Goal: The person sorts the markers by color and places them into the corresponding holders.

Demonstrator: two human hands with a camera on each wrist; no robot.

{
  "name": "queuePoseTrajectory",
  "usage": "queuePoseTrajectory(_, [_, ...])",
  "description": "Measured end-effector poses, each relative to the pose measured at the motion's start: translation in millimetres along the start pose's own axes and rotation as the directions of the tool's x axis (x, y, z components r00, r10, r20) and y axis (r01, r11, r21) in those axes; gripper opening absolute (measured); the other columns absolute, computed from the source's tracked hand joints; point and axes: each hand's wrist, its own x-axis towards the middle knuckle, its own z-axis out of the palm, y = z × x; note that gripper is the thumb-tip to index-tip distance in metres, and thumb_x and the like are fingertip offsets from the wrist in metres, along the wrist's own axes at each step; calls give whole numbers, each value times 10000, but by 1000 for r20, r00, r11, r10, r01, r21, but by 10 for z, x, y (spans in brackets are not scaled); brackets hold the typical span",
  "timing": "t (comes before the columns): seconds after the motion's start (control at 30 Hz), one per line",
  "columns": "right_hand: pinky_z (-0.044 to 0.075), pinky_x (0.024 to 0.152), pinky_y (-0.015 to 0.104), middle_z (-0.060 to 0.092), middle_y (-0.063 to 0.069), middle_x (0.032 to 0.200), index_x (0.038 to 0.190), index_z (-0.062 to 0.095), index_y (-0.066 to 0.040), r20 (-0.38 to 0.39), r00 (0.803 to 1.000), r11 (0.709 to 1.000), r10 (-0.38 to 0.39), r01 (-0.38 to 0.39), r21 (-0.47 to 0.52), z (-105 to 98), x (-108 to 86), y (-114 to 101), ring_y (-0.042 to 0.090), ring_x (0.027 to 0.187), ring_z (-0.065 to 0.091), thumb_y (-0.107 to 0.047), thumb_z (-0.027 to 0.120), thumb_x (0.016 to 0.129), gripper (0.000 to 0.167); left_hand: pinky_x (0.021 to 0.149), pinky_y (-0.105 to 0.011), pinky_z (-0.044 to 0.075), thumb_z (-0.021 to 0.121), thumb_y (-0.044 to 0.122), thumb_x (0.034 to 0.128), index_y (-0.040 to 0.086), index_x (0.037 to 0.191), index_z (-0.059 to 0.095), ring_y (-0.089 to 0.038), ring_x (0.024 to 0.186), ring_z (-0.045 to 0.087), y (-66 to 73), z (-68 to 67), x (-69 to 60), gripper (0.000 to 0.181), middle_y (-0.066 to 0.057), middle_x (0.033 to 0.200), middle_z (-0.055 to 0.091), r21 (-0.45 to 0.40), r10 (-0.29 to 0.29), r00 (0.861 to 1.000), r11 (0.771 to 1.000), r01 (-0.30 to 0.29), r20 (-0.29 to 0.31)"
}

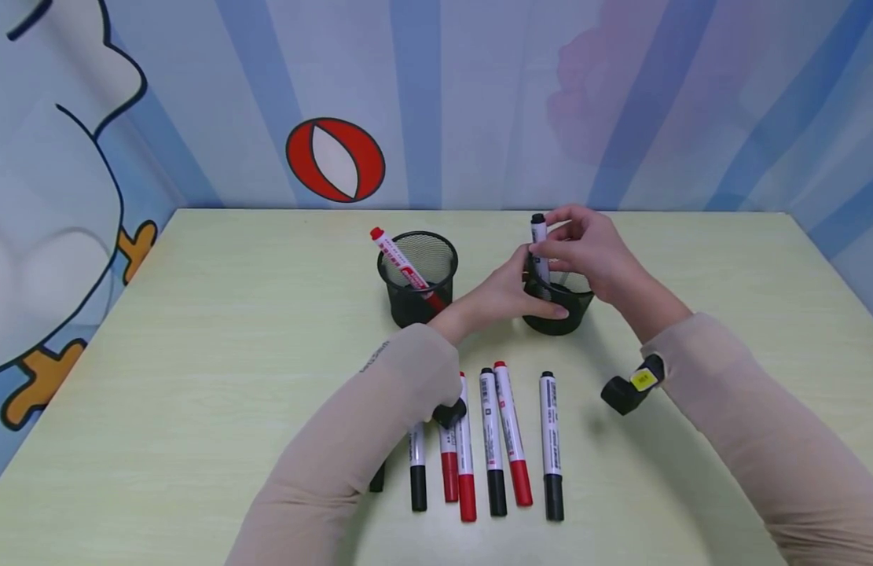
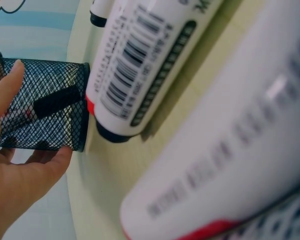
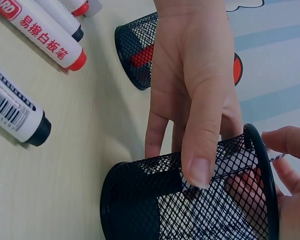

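My left hand holds the right-hand black mesh pen cup round its side, thumb in front. In the left wrist view, the thumb and fingers lie on the mesh of this cup. A black-and-white whiteboard marker stands in it near the left rim, its lower part seen through the mesh. At the marker's upper end, my right hand pinches it between thumb and fingers above the rim. In the right wrist view only the fingertips of this hand show at the rim.
A second mesh cup stands to the left, with a red-and-white marker leaning in it. Several red and black markers lie in front, some partly hidden by the left sleeve. A patterned wall borders the table's far edge.
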Motion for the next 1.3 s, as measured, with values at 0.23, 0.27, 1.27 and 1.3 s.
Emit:
queuePoseTrajectory(0.23, [535, 746, 262, 507, 60, 943, 1280, 418, -16, -11, 1000, 999, -23, 23, -40, -17, -8, -5, 144, 811, 544, -92, 621, 885, 451, 1081, -398, 265, 752, 164, 787, 159, 1477, 111, -174, 1317, 285, 6, 2, -7, 942, -31, 1483, 264, -9, -12, 1000, 1000, 12, -7])
queuePoseTrajectory(0.27, [536, 750, 270, 505, 66, 946, 1287, 412, -14, -14, 999, 999, -28, 28, -44, -22, -11, -7, 144, 807, 547, -88, 621, 884, 460, 1078, -394, 270, 753, 164, 785, 157, 1476, 117, -173, 1308, 296, 7, 1, -8, 939, -32, 1474, 276, -10, -12, 1000, 1000, 12, -8])
queuePoseTrajectory(1.27, [540, 726, 254, 496, 80, 967, 1313, 364, 13, -59, 997, 997, -52, 49, -58, -278, -101, -34, 116, 802, 599, -90, 580, 905, 473, 1065, -383, 283, 779, 181, 756, 139, 1460, 171, -195, 1293, 332, -3, 6, 15, 931, -96, 1445, 329, 10, 0, 1000, 1000, 0, -14])
queuePoseTrajectory(1.3, [539, 724, 251, 495, 77, 963, 1314, 363, 16, -59, 997, 997, -52, 49, -57, -286, -105, -37, 118, 802, 599, -90, 576, 907, 471, 1066, -384, 282, 779, 182, 757, 142, 1461, 171, -194, 1297, 330, -2, 6, 16, 931, -94, 1447, 327, 9, -1, 1000, 1000, 1, -14])
